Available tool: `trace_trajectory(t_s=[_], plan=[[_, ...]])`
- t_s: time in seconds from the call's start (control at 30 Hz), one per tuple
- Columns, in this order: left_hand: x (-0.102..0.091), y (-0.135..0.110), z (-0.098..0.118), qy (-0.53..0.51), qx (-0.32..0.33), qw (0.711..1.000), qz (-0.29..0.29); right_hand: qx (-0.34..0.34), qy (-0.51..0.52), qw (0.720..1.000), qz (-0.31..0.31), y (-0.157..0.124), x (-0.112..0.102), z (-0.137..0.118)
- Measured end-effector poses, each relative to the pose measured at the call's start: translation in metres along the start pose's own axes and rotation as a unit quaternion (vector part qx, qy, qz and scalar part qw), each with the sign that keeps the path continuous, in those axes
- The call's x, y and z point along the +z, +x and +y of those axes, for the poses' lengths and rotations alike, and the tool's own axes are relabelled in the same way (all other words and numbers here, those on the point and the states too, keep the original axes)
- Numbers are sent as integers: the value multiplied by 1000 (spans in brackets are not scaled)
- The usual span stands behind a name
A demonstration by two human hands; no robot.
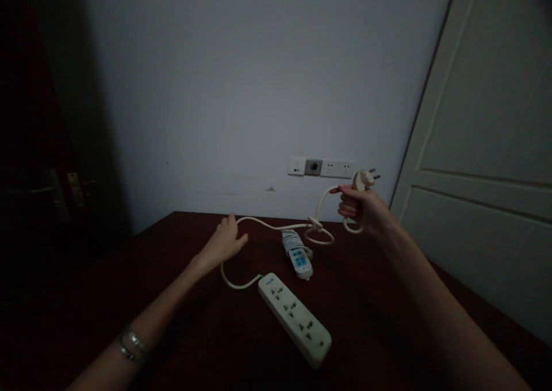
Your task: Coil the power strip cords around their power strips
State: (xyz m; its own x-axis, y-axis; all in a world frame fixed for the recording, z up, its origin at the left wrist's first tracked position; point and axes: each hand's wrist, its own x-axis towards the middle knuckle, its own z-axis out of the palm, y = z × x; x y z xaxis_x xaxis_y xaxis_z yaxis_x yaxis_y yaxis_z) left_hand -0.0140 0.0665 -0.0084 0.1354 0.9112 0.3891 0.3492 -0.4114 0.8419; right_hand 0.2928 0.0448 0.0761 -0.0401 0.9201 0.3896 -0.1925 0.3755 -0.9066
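Observation:
My right hand [356, 202] is raised above the table, its fingers closed on the cream power cord [268, 225]. The cord's two-pin plug [364, 179] sticks up at the top of that hand, pins to the right. A loose loop with a knot or tie hangs left of it. My left hand [226, 234] is over the table's left part, thumb apart from the fingers. The cord passes behind it; whether they touch, I cannot tell. From there the cord curves to the white power strip [295, 319], which lies socket side up, slanted.
A smaller white-and-blue power strip [298, 256], its cord wound around one end, lies behind the larger one on the dark red table [194, 322]. Wall sockets [337, 169] are set in the wall beyond. A pale panelled door [487, 167] stands to the right.

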Motion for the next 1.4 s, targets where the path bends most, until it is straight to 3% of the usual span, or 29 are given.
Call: trace_trajectory(t_s=[0.07, 0.17, 0.23, 0.3, 0.43, 0.63, 0.7, 0.77, 0.87, 0.97, 1.1, 1.17, 1.3, 1.4], plan=[[10, -7, 19, 66, 135, 989, -2, 9, 12, 999, -31, -3, 14, -6], [32, -18, 48, 125, 242, 955, -118, 18, 27, 997, -74, -3, 30, -10], [42, -22, 61, 135, 255, 947, -140, 16, 34, 997, -71, 2, 30, -8], [45, -24, 65, 142, 262, 948, -114, 18, 32, 999, -38, 9, 20, -3], [35, -30, 54, 146, 291, 942, -86, 53, 19, 995, 78, 27, -23, 17], [18, -53, 40, 193, 334, 907, -170, 77, 23, 977, 199, 31, -78, 40], [15, -58, 39, 200, 328, 900, -207, 78, 25, 974, 211, 27, -86, 41], [16, -58, 38, 206, 304, 908, -205, 78, 29, 975, 206, 22, -85, 39], [22, -47, 37, 210, 247, 935, -147, 75, 30, 987, 139, 11, -61, 29], [35, -29, 38, 181, 209, 954, -120, 83, 27, 996, 32, -4, -10, 11], [53, -10, 45, 107, 205, 961, -150, 81, -24, 993, -88, -25, 66, -12], [58, -4, 49, 69, 200, 960, -184, 62, -80, 988, -120, -31, 91, -18], [54, 9, 59, -24, 169, 964, -203, -34, -204, 968, -141, -29, 101, -19], [43, 18, 64, -79, 127, 965, -215, -42, -268, 943, -192, -23, 92, -15]])
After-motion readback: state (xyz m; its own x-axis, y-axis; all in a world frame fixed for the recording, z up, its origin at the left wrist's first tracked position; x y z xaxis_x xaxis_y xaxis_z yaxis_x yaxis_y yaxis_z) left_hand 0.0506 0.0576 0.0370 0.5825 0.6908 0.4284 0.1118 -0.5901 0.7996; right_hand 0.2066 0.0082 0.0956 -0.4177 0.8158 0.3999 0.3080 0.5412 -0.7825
